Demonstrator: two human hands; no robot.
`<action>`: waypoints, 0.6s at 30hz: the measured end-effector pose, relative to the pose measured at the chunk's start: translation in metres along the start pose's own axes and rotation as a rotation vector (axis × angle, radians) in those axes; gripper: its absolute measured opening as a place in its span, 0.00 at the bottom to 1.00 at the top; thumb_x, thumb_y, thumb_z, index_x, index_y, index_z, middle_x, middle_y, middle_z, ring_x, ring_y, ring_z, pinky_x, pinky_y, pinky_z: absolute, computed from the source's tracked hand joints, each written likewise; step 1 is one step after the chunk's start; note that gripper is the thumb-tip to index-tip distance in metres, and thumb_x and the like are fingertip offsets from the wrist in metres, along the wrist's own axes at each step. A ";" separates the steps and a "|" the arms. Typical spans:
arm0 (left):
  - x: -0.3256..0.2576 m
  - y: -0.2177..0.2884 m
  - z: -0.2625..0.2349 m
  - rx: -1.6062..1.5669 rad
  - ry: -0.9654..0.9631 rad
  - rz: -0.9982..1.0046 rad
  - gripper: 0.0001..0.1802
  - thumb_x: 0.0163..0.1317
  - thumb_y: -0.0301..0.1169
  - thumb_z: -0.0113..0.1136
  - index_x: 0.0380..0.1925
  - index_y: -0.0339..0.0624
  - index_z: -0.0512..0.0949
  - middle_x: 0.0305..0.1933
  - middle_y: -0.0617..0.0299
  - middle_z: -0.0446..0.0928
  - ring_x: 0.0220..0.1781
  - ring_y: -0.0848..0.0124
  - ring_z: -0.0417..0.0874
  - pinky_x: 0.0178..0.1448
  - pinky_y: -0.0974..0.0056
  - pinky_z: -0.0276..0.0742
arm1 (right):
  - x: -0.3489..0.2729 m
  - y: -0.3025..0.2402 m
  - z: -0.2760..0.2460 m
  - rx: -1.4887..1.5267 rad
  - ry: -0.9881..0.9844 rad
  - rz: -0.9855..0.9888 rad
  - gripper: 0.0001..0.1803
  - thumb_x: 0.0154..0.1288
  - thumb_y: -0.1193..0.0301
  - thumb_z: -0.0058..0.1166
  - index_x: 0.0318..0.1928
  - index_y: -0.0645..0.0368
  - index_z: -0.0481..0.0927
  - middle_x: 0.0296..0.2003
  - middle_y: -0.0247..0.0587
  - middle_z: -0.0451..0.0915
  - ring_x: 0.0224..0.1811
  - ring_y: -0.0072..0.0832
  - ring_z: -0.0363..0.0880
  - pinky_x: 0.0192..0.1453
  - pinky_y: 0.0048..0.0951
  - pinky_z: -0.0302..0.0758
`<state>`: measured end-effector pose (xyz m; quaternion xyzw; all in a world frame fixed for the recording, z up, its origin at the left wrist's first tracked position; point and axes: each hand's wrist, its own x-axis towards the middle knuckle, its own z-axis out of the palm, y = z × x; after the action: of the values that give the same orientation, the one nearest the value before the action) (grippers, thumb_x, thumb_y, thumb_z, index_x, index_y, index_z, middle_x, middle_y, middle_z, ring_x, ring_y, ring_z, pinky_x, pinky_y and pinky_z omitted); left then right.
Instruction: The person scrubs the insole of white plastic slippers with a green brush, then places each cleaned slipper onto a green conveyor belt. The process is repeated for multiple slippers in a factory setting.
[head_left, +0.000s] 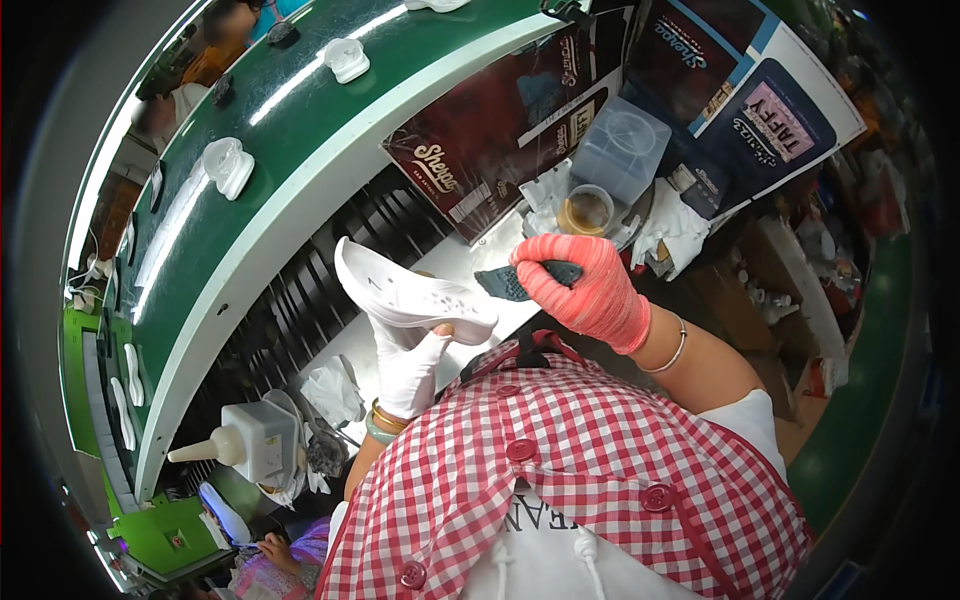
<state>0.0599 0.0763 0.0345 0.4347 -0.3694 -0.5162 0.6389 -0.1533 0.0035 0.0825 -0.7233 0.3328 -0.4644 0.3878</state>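
A white moulded clog-style shoe (400, 290) with holes in its upper is held tilted in front of my chest. My left hand (408, 372), in a white glove with a bare thumb tip, grips it from below. Just right of the shoe is my right hand (592, 290), wearing a coral-red knit glove. Its fingers are closed around a dark textured sole-like piece (503, 284), whose free end points at the shoe without touching it. The palm side of that piece is hidden by the glove.
A curved green conveyor (285, 110) carries white shoe parts (228, 168) beyond a pale rail. Ahead right stand a cup of brownish liquid (585, 212), a clear plastic tub (622, 150), printed cardboard (500, 130) and crumpled white cloth (672, 228). A nozzle bottle (250, 440) lies left. Other people work beyond.
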 end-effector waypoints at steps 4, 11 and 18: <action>-0.002 0.002 0.015 0.170 -0.016 0.095 0.39 0.49 0.24 0.69 0.60 0.41 0.59 0.55 0.56 0.71 0.54 0.64 0.75 0.54 0.59 0.74 | 0.002 -0.012 0.003 0.084 -0.076 0.112 0.07 0.57 0.73 0.56 0.35 0.65 0.79 0.26 0.45 0.80 0.28 0.26 0.80 0.34 0.24 0.75; 0.006 -0.012 0.016 0.020 -0.092 -0.005 0.27 0.58 0.40 0.59 0.53 0.37 0.65 0.48 0.56 0.72 0.46 0.67 0.77 0.46 0.63 0.78 | 0.003 0.000 0.000 0.173 0.049 0.291 0.06 0.59 0.74 0.55 0.35 0.64 0.80 0.25 0.34 0.78 0.26 0.16 0.74 0.32 0.20 0.72; 0.008 -0.005 0.016 -0.133 -0.110 -0.084 0.35 0.56 0.55 0.56 0.55 0.42 0.64 0.52 0.59 0.70 0.52 0.66 0.73 0.59 0.59 0.69 | 0.010 0.015 -0.008 0.178 0.129 0.387 0.06 0.61 0.73 0.53 0.33 0.63 0.79 0.28 0.32 0.79 0.27 0.14 0.75 0.27 0.20 0.72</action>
<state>0.0446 0.0653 0.0358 0.3775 -0.3503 -0.5889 0.6229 -0.1588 -0.0141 0.0756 -0.5778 0.4470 -0.4542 0.5100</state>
